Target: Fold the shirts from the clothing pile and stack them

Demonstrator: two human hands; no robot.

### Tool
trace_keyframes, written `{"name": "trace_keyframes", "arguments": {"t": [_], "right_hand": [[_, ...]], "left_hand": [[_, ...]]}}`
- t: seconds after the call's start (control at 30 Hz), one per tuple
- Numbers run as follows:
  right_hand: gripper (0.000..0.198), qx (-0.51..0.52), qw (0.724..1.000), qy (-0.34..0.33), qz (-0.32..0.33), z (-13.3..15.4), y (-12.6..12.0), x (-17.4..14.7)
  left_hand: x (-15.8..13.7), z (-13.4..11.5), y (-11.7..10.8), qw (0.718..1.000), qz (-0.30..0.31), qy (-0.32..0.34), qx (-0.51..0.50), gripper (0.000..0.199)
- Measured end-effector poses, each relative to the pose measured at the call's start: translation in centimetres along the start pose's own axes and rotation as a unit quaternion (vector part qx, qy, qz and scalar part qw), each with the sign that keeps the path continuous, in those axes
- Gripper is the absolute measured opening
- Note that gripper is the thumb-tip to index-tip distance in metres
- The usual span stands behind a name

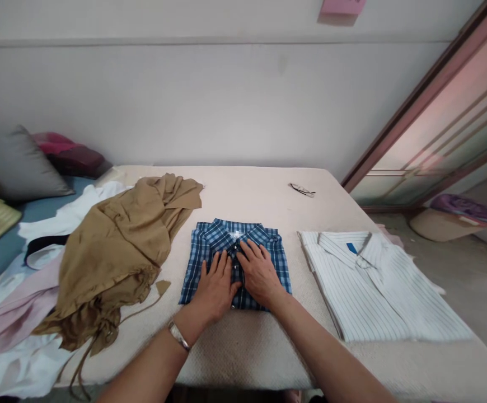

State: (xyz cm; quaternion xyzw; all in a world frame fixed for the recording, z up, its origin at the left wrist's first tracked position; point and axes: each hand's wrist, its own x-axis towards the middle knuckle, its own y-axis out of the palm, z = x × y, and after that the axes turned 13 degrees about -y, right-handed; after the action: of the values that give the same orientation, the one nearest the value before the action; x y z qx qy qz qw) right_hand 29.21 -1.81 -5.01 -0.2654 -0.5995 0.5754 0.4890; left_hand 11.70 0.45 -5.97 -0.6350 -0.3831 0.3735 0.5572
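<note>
A blue plaid shirt (281, 263) lies folded into a neat rectangle in the middle of the padded surface, its collar at the far side and its button front facing up. My left hand (216, 285) rests flat on the left half, fingers stretched toward the collar. On the right half, just below the collar, my right hand (260, 271) lies with its fingers extended over the button line. Both palms press on the cloth, and neither hand grips it. Part of the button front is hidden under my fingers.
A folded white striped shirt (378, 291) lies to the right. On the left, a brown garment (121, 240) with a drawstring is heaped over white and pink clothes (25, 313). Glasses (301, 190) lie near the back edge. A grey cushion (12, 162) sits far left against the wall.
</note>
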Motion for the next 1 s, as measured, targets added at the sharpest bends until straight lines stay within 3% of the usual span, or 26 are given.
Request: {"name": "trace_keyframes", "arguments": {"t": [0.2,0.6,0.9,1.0], "right_hand": [[0.037,0.005,1.000,0.019,0.020,-0.37,0.63,-0.06],[0.053,-0.008,0.998,-0.002,0.066,-0.75,0.49,-0.38],[0.043,0.024,0.999,0.020,0.024,-0.82,1.01,0.01],[0.055,0.025,0.999,0.012,0.034,-0.68,1.01,-0.03]], "left_hand": [[0.32,0.00,0.16,1.000,0.014,0.002,0.008,0.066],[0.31,0.04,0.60,1.000,0.004,0.008,0.001,0.063],[0.38,0.03,0.58,1.000,0.009,0.008,-0.005,0.061],[0.36,-0.08,0.32,1.000,0.016,0.006,-0.006,0.062]]}}
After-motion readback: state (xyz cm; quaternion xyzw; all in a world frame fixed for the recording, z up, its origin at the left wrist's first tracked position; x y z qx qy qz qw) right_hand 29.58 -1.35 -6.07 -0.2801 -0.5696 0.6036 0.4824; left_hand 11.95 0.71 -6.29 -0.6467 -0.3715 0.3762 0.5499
